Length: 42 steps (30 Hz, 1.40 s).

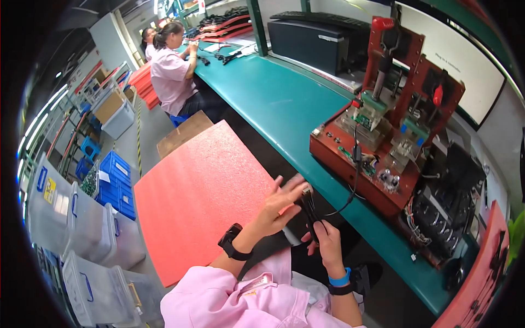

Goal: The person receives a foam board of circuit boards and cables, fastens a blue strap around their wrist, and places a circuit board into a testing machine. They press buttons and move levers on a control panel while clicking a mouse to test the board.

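My right hand (326, 240) is closed around a folded black cable (309, 210), held upright in front of my lap. At the cable's upper end there is a small pale connector (307, 189). Beside that end is my left hand (278, 206), its fingers stretched out and spread, the tips a little blurred. Whether those fingertips touch the connector I cannot tell. Just beyond both hands runs the edge of the green table (273, 104). On it stands a red test fixture (350, 164) with two upright clamps, circuit boards and a hanging black lead (356, 153).
A red foam sheet (202, 202) lies to my left. Clear lidded bins (98, 290) and a blue crate (117, 180) line the floor. Another red board (481, 268) with black cables is at the right. Farther along the table a co-worker (172, 76) sits; a black computer case (306, 44) stands behind.
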Available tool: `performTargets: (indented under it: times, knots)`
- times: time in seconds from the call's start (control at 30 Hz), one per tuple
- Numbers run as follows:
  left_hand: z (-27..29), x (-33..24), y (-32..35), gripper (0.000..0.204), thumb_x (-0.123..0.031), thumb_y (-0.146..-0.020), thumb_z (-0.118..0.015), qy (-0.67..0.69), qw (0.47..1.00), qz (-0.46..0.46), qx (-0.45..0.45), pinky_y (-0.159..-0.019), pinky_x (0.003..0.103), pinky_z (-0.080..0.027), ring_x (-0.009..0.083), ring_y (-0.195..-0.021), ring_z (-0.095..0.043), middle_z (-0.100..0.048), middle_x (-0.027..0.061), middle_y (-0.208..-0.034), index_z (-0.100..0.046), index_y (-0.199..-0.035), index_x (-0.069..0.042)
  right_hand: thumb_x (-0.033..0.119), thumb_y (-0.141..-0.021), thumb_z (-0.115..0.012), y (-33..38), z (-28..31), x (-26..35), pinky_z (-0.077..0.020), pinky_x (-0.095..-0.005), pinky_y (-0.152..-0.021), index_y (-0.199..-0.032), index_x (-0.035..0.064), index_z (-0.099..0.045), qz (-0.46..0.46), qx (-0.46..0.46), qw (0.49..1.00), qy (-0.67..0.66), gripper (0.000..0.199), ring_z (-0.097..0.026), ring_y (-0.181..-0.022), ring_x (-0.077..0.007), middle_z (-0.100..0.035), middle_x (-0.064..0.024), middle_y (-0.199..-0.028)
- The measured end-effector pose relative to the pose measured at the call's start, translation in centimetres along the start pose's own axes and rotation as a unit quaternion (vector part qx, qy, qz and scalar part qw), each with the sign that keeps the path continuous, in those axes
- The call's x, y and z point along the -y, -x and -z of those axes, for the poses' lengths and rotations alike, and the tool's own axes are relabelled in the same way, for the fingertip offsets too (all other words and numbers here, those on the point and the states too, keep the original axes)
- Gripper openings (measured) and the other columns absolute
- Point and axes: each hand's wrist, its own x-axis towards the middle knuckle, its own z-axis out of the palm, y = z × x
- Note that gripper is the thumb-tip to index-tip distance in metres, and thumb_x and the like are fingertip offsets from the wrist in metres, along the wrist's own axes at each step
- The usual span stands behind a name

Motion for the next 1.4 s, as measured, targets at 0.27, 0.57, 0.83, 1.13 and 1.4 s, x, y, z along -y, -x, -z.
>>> performTargets:
  times: [0.27, 0.57, 0.83, 1.13, 1.4]
  knots:
    - [1.7, -1.5, -3.3, 0.027, -0.003, -0.078, -0.055, 0.007, 0.981, 0.025, 0.191, -0.095, 0.036, -0.032, 0.0244, -0.088, -0.057, -0.062, 0.0090, -0.090, -0.055, -0.105, -0.004, 0.027, -0.088, -0.044, -0.5, 0.3, 0.2, -0.0313, -0.0197, -0.032, -0.084, -0.0021, -0.055, -0.025, 0.051, 0.997, 0.061, 0.031, -0.042, -0.033, -0.0098, -0.058, -0.0103, -0.061]
    - [-1.0, 3.0, -5.6, 0.013, -0.007, -0.074, -0.061, -0.225, 0.961, 0.116, -0.108, -0.046, 0.032, -0.036, 0.0229, -0.049, -0.049, -0.049, 0.0123, -0.060, -0.053, -0.082, -0.001, 0.028, -0.083, -0.053, 1.3, 2.1, 0.4, -0.0433, -0.0345, -0.042, -0.086, 0.0007, -0.053, 0.238, -0.180, 0.894, 0.334, 0.027, -0.055, -0.047, -0.0259, -0.060, -0.0126, -0.067]
    - [-1.5, 4.3, -7.1, 0.011, -0.008, -0.077, -0.059, -0.261, 0.956, 0.087, -0.107, -0.043, 0.032, -0.035, 0.0230, -0.043, -0.045, -0.046, 0.0125, -0.053, -0.052, -0.083, -0.001, 0.026, -0.079, -0.057, 3.7, 3.4, -1.1, -0.0468, -0.0402, -0.056, -0.087, 0.0026, -0.057, 0.121, -0.065, 0.864, 0.484, 0.025, -0.058, -0.065, -0.0325, -0.062, -0.0132, -0.076]
    - [-1.0, 4.7, -8.9, 0.012, -0.013, -0.081, -0.057, -0.279, 0.948, 0.127, -0.079, -0.043, 0.034, -0.032, 0.0239, -0.044, -0.046, -0.047, 0.0127, -0.053, -0.053, -0.083, -0.001, 0.030, -0.080, -0.054, 3.9, 3.9, -3.5, -0.0462, -0.0435, -0.061, -0.091, 0.0046, -0.056, 0.088, 0.003, 0.853, 0.514, 0.027, -0.058, -0.073, -0.0329, -0.060, -0.0128, -0.077]
    - [-0.7, 4.7, -9.9, 0.014, -0.014, -0.079, -0.057, -0.334, 0.934, 0.110, -0.061, -0.046, 0.039, -0.036, 0.0320, -0.053, -0.052, -0.052, 0.0160, -0.056, -0.056, -0.085, -0.001, 0.030, -0.080, -0.054, 5.0, 5.5, -3.5, -0.0470, -0.0419, -0.061, -0.091, 0.0054, -0.054, 0.089, 0.024, 0.842, 0.532, 0.027, -0.059, -0.073, -0.0323, -0.060, -0.0125, -0.080]
